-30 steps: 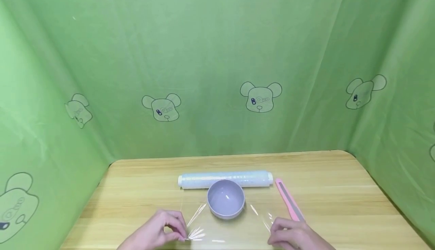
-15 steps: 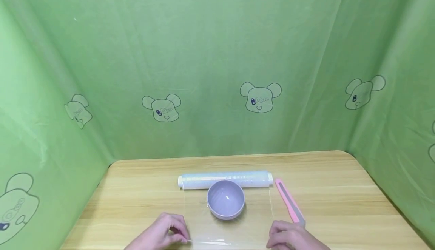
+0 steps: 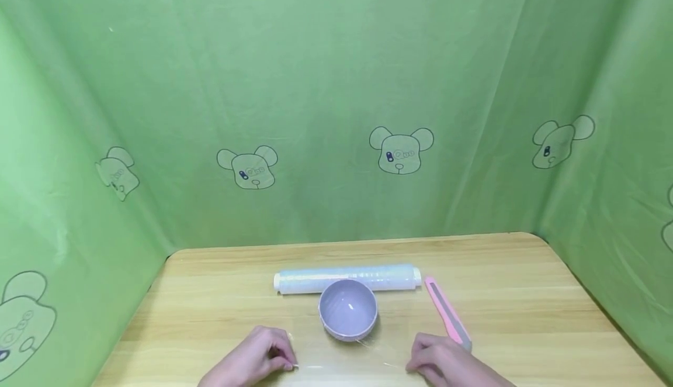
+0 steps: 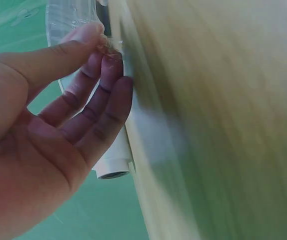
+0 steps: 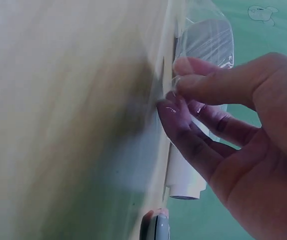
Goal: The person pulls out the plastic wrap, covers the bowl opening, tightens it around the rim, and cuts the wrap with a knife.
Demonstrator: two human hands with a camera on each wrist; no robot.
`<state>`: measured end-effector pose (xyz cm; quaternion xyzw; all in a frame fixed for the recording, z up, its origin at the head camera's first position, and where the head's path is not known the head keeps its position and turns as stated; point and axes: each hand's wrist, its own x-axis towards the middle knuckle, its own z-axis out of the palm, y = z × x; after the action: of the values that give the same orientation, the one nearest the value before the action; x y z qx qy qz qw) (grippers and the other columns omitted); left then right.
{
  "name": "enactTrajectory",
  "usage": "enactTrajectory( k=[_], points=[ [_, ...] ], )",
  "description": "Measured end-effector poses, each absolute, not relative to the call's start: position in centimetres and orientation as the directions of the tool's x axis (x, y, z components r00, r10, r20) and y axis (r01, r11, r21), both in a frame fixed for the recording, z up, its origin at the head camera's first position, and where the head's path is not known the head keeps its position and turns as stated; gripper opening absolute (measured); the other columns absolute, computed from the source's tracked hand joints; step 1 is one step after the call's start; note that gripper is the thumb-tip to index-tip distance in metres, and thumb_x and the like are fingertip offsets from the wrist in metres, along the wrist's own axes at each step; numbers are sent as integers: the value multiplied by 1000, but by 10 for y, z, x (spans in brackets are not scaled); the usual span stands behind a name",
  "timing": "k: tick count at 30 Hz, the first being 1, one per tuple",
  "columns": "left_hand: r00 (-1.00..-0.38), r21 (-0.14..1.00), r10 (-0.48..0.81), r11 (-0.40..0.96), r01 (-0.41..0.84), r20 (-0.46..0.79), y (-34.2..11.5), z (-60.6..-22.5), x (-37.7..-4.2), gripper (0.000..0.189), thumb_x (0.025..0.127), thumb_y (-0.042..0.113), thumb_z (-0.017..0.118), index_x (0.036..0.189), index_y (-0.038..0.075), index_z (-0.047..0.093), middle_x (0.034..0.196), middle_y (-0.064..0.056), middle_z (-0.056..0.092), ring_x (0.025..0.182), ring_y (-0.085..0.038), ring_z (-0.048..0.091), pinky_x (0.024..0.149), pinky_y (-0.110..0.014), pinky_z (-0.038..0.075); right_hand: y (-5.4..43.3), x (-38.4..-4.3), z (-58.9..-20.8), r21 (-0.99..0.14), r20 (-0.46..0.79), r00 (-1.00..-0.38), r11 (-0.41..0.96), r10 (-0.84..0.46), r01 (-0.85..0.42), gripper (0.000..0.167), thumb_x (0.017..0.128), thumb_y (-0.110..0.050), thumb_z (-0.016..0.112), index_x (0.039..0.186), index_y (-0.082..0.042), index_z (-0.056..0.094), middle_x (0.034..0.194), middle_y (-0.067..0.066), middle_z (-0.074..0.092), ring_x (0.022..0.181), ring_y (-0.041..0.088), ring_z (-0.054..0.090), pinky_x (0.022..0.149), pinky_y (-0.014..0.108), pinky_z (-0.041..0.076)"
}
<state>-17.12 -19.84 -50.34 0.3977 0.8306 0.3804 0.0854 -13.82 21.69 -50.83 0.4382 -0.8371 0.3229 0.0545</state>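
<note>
Two bare hands at the near side of a pale wood-grain table [image 3: 499, 270], one to each side, a thin sheet of clear plastic film [image 3: 344, 359] between them. Left hand [image 3: 257, 355]: thumb and fingertips together, pinching a small crumpled bit of the film's edge; the other fingers curl loosely beneath, close above the wood. Right hand [image 3: 444, 359]: thumb and forefinger likewise clamped on the film. Two spaced pinches, I judge, to spread the near edge flat and stop it folding on itself. Film seems to run back to the white-cored roll of clear, bluish plastic wrap [image 3: 302, 282] lying crosswise farther back; too transparent to trace all the way. Small round lavender-grey bowl [image 3: 347, 308] upright, mouth up, between roll and hands, hiding part of the roll; whether they touch I cannot tell. Right wrist view shows wrinkled film across the bowl's side; whether it covers the mouth is unclear from above. Bowl sits about midway across, probably so the film falls evenly either side; it is also the one obstacle in the sheet's path. Slim pink-and-grey cutter [image 3: 449, 314] slants at right, its grey end just beyond the right hand, likely limiting room there. Green cloth curtain [image 3: 315, 214] with animal-head outlines closes in the back and sides.
</note>
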Motion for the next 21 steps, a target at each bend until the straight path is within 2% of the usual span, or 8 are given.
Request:
enactTrajectory(
  k=[5, 8, 12, 16, 21],
  points=[
    [-694, 670, 707, 450, 590, 135, -197, -505, -176, 11, 90, 5, 76, 89, 16, 78, 87, 12, 72, 82, 3, 63, 77, -19, 58, 211, -142, -506, -551, 267, -720, 512, -640, -660, 23, 86, 9, 72, 97, -9, 80, 87, -17, 50, 77, -6, 48, 66, 17, 53],
    [-721, 668, 684, 483, 566, 116, -195, -504, -181, 11, 88, 4, 78, 87, 16, 79, 86, 14, 72, 81, 3, 64, 76, -19, 58, 209, -145, -507, -497, 300, -731, 553, -613, -669, 24, 85, 9, 73, 99, -8, 82, 87, -15, 52, 78, -5, 49, 66, 16, 53],
    [-759, 691, 647, 515, 507, 76, -192, -502, -190, 11, 85, 4, 79, 85, 14, 79, 84, 11, 74, 79, 2, 64, 75, -19, 58, 206, -151, -508, -445, 339, -739, 592, -582, -671, 21, 85, 8, 75, 97, -8, 82, 88, -13, 58, 78, -4, 52, 66, 16, 55],
    [-797, 708, 603, 546, 448, 39, -188, -499, -198, 12, 83, 2, 80, 83, 14, 79, 82, 8, 75, 77, -1, 64, 75, -21, 58, 203, -158, -505, -460, 284, -793, 649, -539, -606, 19, 87, 5, 74, 98, -9, 81, 88, -13, 62, 79, -2, 57, 68, 18, 57],
    [-829, 728, 559, 559, 397, 23, -183, -499, -206, 13, 82, -1, 80, 82, 13, 79, 79, 4, 75, 72, -3, 63, 70, -21, 57, 198, -165, -504, -443, 268, -823, 695, -501, -567, 18, 87, 2, 75, 98, -11, 81, 89, -8, 68, 81, 4, 65, 72, 23, 60]
  ],
)
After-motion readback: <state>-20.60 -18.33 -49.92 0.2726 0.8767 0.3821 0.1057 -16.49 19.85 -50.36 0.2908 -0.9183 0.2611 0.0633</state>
